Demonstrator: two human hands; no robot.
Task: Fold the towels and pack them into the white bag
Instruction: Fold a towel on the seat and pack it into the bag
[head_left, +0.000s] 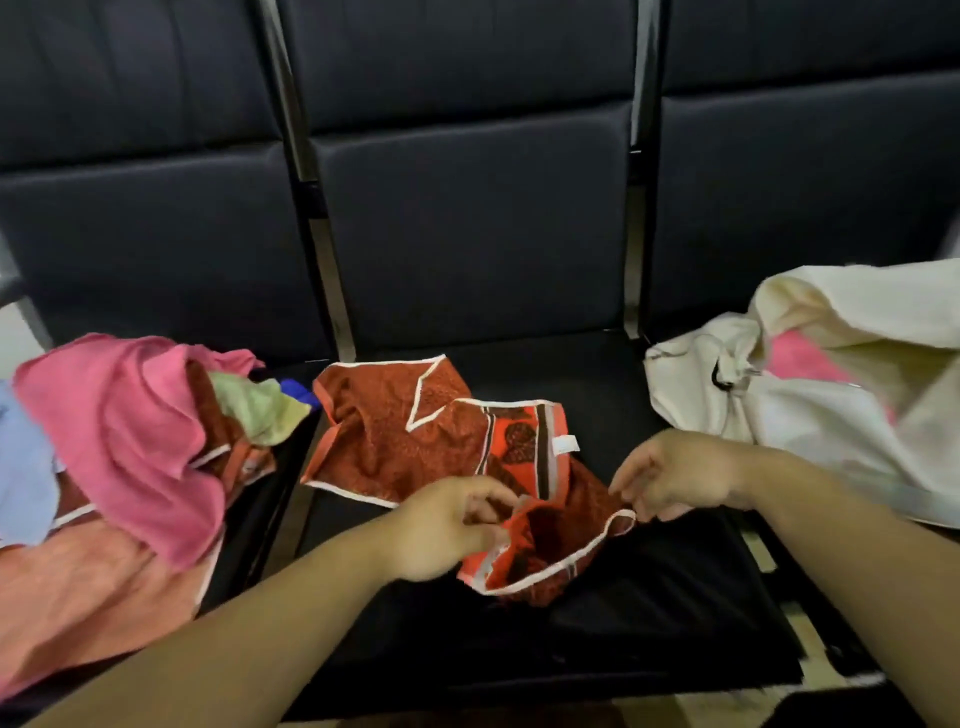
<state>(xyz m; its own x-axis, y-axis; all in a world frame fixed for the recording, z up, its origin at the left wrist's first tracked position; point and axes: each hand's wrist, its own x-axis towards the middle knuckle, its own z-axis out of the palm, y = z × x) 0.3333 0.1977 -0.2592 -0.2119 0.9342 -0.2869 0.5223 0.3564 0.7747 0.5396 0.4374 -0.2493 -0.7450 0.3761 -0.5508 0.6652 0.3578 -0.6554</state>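
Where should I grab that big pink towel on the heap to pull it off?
Probably pinch the pink towel at its loose near corner, which hangs toward you over the orange towel. Come from the front right, the open side. It lies on top of the others, so it should lift free.

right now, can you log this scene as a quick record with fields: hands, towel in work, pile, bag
left: left hand pinches the near edge of the red towel
right: right hand pinches the same towel's white-trimmed edge
towel state: crumpled, not yet folded, lying on the middle seat
pile: heap of towels on the left seat, pink towel on top
bag: white bag on the right seat, mouth open, pink cloth showing inside
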